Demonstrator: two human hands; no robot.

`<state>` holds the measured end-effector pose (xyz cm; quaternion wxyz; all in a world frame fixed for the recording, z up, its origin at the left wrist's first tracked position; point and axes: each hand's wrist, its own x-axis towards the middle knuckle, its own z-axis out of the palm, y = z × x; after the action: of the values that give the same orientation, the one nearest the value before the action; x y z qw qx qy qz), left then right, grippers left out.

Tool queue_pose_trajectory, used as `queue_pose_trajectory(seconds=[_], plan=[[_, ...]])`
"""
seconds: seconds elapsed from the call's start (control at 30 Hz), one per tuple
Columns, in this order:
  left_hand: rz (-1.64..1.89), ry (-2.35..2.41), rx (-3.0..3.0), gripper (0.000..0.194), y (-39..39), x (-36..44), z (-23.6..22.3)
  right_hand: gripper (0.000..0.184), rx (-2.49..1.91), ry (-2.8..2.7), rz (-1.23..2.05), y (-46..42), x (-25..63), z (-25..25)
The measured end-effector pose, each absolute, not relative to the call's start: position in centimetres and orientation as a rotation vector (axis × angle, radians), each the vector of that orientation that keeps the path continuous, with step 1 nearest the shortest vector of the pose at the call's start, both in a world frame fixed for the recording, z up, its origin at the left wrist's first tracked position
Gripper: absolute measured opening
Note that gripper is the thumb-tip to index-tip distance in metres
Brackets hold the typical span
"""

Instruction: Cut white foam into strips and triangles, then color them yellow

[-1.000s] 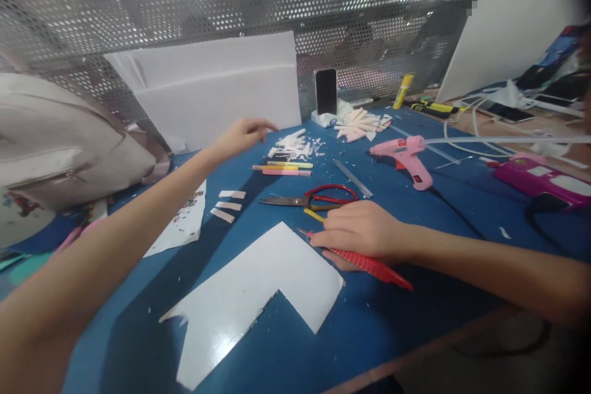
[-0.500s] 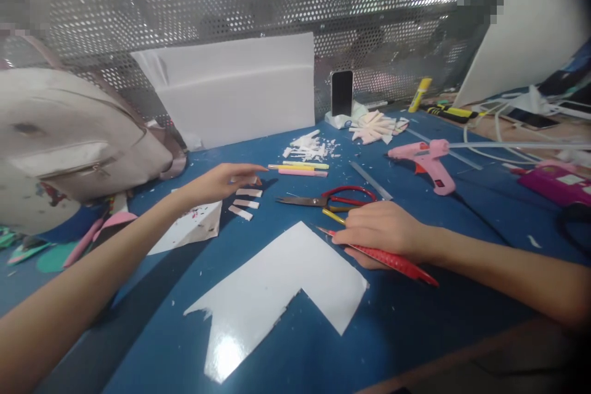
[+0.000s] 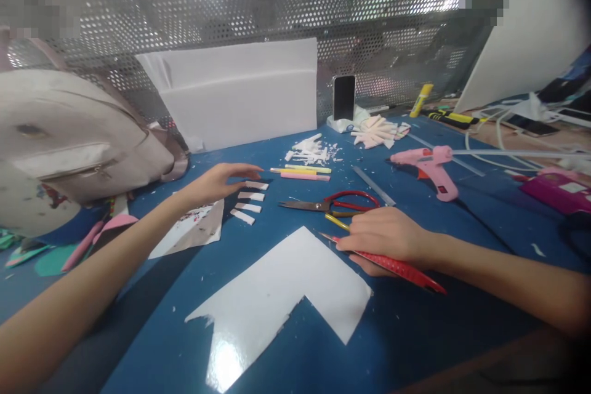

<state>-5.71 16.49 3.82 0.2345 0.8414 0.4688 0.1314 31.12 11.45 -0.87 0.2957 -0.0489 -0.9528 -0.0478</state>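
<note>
My left hand [image 3: 219, 183] reaches out above the table with its fingers stretched and nothing in them. Just beside its fingertips lie several short white strips [image 3: 249, 207] in a row. My right hand [image 3: 390, 235] is closed around a red utility knife [image 3: 392, 263] with a dotted handle, its pointed metal tip facing left. A short yellow stick [image 3: 337, 220] pokes out beside the right fingers. Red-handled scissors [image 3: 318, 204] lie behind that hand. In front of both hands rests an angular white board piece [image 3: 263, 295] with ragged inner edges.
Pens [image 3: 305, 176] and white scraps [image 3: 309, 149] lie mid-table. A pink glue gun [image 3: 434, 166] and clear glue stick [image 3: 373, 186] are to the right. A phone [image 3: 344, 98] stands at the back by a white board [image 3: 244, 98]. A backpack [image 3: 83, 135] occupies the left.
The camera view has shifted slightly. My left hand has drawn back a little from the pens, towards the strips. My right hand still grips the knife in about the same place.
</note>
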Motion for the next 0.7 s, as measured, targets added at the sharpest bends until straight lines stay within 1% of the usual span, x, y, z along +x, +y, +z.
queue_pose_trajectory(seconds=[0.13, 0.27, 0.33, 0.4, 0.57, 0.7], plan=[[0.216, 1.334, 2.291, 0.057, 15.4, -6.9, 3.8, 0.014, -0.135, -2.532, -0.118, 11.4, 31.3, -1.0], [0.066, 1.280, 2.272, 0.091, 14.3, -7.4, 3.0, 0.014, -0.142, -2.531, -0.099, 11.4, 31.2, -1.0], [0.039, 1.255, 2.283, 0.102, 14.1, -7.5, 2.6, 0.014, -0.143, -2.530, -0.099, 11.4, 31.2, -0.9], [0.047, 1.254, 2.297, 0.104, 14.1, -7.5, 2.2, 0.013, -0.138, -2.529, -0.099, 11.4, 31.1, -0.8], [0.094, 1.296, 2.322, 0.098, 14.1, -7.1, 2.5, 0.014, -0.137, -2.533, -0.089, 11.4, 31.0, -0.7], [0.143, 1.349, 2.332, 0.084, 12.5, -6.0, 3.9, 0.013, -0.138, -2.521, -0.085, 11.4, 31.0, -0.8]])
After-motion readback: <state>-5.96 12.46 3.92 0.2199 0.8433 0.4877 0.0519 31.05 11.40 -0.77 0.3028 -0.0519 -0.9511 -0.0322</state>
